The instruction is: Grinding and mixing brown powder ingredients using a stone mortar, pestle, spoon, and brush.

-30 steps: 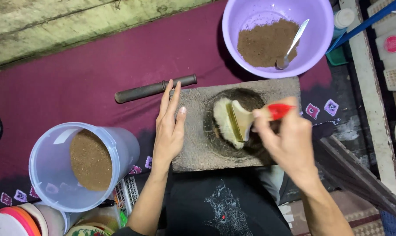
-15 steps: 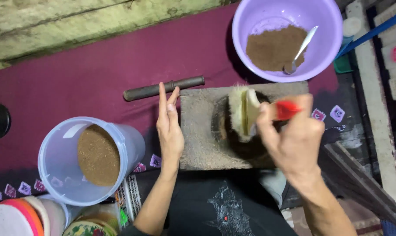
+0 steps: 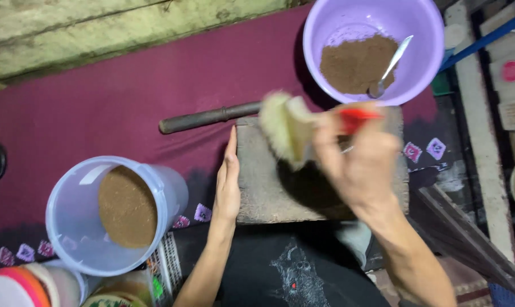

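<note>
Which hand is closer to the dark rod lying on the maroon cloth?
Left. The left hand rests edge-on against the stone slab, just below the dark rod; the right hand holds a brush further right.

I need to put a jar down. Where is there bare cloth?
Bare maroon cloth lies between the pale wall, dark rod and clear bucket. Crowded: stone slab with left hand, right hand holding brush, purple bowl.

Blurred brush (image 3: pixel 288 133), right hand (image 3: pixel 359 165) perhaps hiding mould (image 3: pixel 303 185), tub (image 3: pixel 107 213) cropped
</note>
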